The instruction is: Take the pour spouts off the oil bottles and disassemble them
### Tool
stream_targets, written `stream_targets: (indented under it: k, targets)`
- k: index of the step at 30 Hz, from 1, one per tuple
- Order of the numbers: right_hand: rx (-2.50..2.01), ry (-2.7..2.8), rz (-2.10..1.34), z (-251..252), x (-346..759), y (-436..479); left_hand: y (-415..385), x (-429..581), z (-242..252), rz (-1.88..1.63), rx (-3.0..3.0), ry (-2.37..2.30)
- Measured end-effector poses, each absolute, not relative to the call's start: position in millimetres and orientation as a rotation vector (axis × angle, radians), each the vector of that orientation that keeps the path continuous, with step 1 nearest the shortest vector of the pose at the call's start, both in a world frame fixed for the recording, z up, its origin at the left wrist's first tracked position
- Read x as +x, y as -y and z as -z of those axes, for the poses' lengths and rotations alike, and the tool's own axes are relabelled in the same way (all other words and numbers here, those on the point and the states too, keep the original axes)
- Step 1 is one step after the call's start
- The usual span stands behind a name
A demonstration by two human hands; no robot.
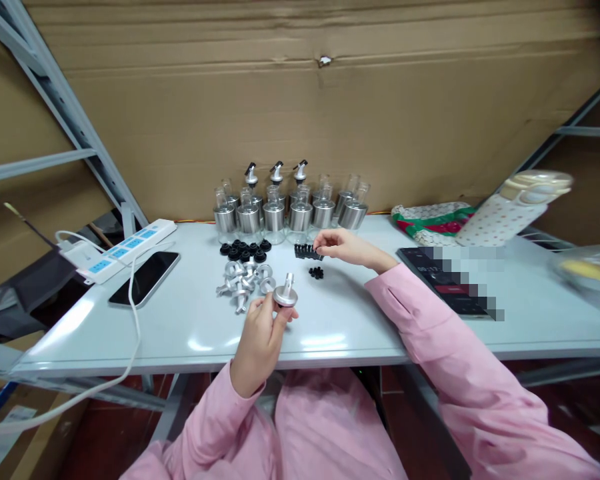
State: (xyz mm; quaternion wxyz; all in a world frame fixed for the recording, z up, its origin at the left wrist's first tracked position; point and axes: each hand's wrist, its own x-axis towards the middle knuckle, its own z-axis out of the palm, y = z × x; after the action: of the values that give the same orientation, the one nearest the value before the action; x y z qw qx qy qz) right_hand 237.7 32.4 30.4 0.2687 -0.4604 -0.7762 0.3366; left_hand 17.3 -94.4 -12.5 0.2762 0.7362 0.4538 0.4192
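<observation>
My left hand [264,330] holds a silver bottle pourer spout [287,293] upright above the front of the table, its round base gripped between thumb and fingers. My right hand [337,243] reaches farther out, thumb and forefinger pinched at the right end of a row of small black flip caps [305,251]; a black bit shows at the fingertips. Just nearer lies a small pile of black plugs [317,273]. Left of these are several loose silver spouts [243,281] and, behind them, black ribbed stoppers [245,251].
Several glass bottles with steel sleeves [274,217] line the back, some topped with finished pourers [277,172]. A phone [145,279] and power strip [130,250] lie left. A tablet-like device [445,280], a patterned bag [425,220] and a dotted tumbler [505,217] are right.
</observation>
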Motion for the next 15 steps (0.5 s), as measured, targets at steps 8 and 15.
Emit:
stream_targets:
  k: [8,15]
  targets:
    - [-1.471,2.397,-0.659,-21,253,-44,95,18,12,-1.109,1.928,-1.184]
    - [-1.461,2.432,-0.68,-14,251,-48,96,17,13,-1.118,1.923,-1.179]
